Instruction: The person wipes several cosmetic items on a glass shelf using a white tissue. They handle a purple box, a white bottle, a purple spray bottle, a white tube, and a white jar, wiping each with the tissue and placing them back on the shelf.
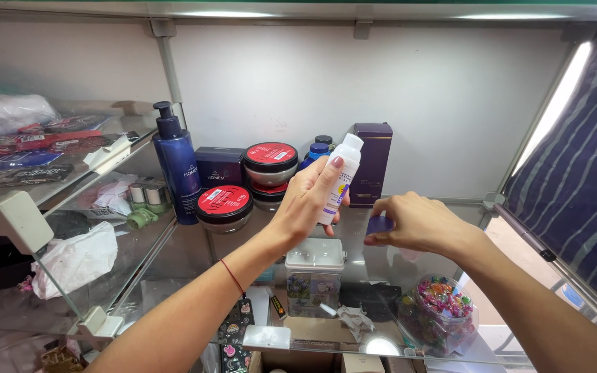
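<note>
Glass makes up the shelf (174, 255) under both arms, and you can see right through it. Down below, nearest to us, sit a tin box with a white lid (314, 275) and a clear jar full of bright candies (441, 312). A white plastic bag (77, 259) lies off to the left.

Above the glass, the left hand (305, 200) is closed around a small white bottle (340, 178). Its fingers wrap the bottle from behind and hold it up, a little tilted, over the middle of the shelf. The right hand (416, 222) is just beside it, a bit lower. Its fingers pinch a small purple cap (379, 225), and the cap is apart from the bottle.

Farther back on the glass stands a tall blue pump bottle (178, 169) on the left. Next to it is a round tub with a red lid (224, 206), and two more red-lidded tubs (270, 169) are stacked behind. A dark blue box (219, 167) sits between the pump bottle and the stack. A tall purple box (372, 164) stands at the back, near the white wall (437, 90).
</note>
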